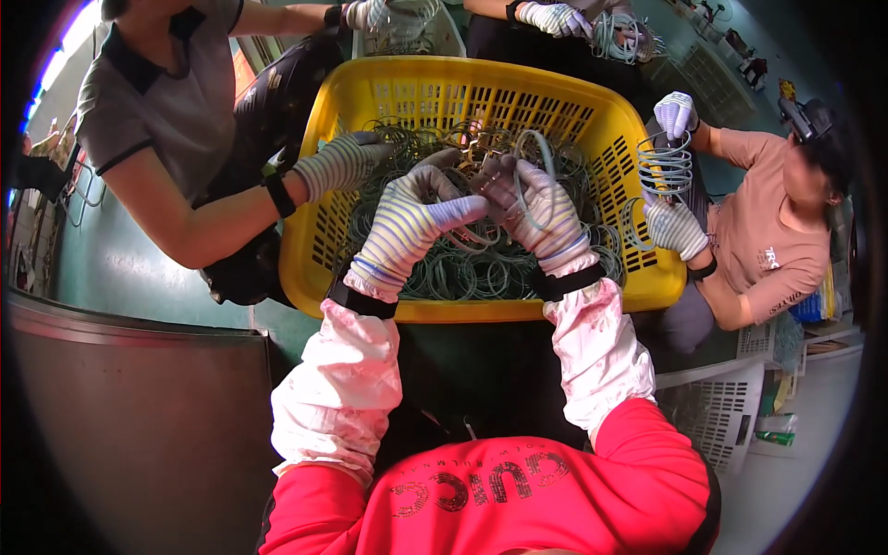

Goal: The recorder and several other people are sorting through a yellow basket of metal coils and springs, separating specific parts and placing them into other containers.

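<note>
Yellow basket [490, 313] below both hands, heaped with tangled wire rings [453, 277]. I see right hand [536, 199], in striped glove, grasping grey ring [550, 154], its loop rising above basket's middle. Left hand [418, 217], gloved too, has fingers curled, thumb pointing toward right fingertips; I cannot tell whether it grips anything. Co-worker's gloved hand [344, 166] reaches over basket's left side; at right, another person holds coil [664, 170].
</note>
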### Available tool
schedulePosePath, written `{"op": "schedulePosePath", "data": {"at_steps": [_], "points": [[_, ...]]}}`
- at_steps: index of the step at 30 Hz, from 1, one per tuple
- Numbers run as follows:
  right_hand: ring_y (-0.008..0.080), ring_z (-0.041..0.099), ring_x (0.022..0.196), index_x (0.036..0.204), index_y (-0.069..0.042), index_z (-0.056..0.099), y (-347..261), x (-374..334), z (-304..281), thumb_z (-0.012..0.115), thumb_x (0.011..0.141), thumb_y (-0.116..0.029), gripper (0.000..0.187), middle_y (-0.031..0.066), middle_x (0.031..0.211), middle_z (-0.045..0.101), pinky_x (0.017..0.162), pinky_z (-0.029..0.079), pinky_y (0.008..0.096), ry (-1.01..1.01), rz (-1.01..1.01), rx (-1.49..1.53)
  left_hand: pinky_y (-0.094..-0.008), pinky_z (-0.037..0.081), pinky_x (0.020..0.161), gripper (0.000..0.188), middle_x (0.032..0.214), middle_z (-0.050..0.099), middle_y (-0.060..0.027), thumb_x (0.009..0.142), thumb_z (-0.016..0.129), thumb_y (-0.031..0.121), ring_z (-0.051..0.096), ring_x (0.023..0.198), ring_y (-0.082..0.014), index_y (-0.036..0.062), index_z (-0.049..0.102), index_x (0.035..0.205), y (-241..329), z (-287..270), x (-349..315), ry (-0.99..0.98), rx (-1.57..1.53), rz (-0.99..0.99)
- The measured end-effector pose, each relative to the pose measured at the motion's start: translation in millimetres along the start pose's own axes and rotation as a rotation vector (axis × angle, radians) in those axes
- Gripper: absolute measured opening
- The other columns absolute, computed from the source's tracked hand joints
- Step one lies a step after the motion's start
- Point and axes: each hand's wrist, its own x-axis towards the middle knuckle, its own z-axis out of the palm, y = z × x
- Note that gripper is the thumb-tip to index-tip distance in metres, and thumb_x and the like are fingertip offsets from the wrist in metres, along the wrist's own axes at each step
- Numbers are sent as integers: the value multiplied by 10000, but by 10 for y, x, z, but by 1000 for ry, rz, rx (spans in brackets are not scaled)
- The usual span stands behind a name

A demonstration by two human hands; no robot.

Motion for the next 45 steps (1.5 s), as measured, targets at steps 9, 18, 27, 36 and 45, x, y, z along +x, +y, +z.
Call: {"op": "schedulePosePath", "data": {"at_steps": [9, 18, 27, 36, 45], "points": [[262, 701, 1024, 1132, -64, 636, 116, 40, 33, 565, 1031, -289, 257, 103, 1114, 719, 878, 589, 454, 170, -53, -169, -347, 534, 877, 332, 1352, 583, -242, 703, 908, 124, 606, 1175, -235, 30, 592, 665, 77, 111, -73, -67, 288, -42], [189, 714, 944, 1233, -26, 642, 196, 14, 32, 633, 995, -177, 282, 91, 1102, 724, 843, 589, 318, 180, -43, -454, -293, 600, 703, 674, 1039, 642, -48, 703, 924, 145, 616, 871, -113, -2, 553, 1246, 195, 127, -126, -118, 201, -153], [164, 718, 801, 1205, -17, 662, 220, -5, 156, 597, 988, -78, 235, 96, 983, 737, 695, 592, 268, 293, -117, -635, -336, 424, 1083, 865, 1388, 502, -89, 758, 873, 120, 494, 1280, -196, 72, 405, 1483, -28, -25, -13, -47, -75, 22], [368, 531, 1306, 1454, -114, 459, 53, -76, 233, 453, 964, -679, 748, 155, 1430, 550, 1046, 436, 599, 52, 119, -43, -474, 614, 829, 602, 1155, 633, -127, 911, 706, 131, 652, 1088, -281, 59, 426, 1439, 124, -26, -18, -45, -496, -70], [139, 670, 906, 1162, -73, 651, 364, -158, 480, 558, 1043, -245, 229, -6, 1018, 672, 770, 560, 328, -118, -9, -368, -320, 559, 852, 701, 1286, 583, -161, 930, 717, 193, 653, 1045, -199, 61, 349, 1512, 172, -30, -161, -112, -259, -62]]}}
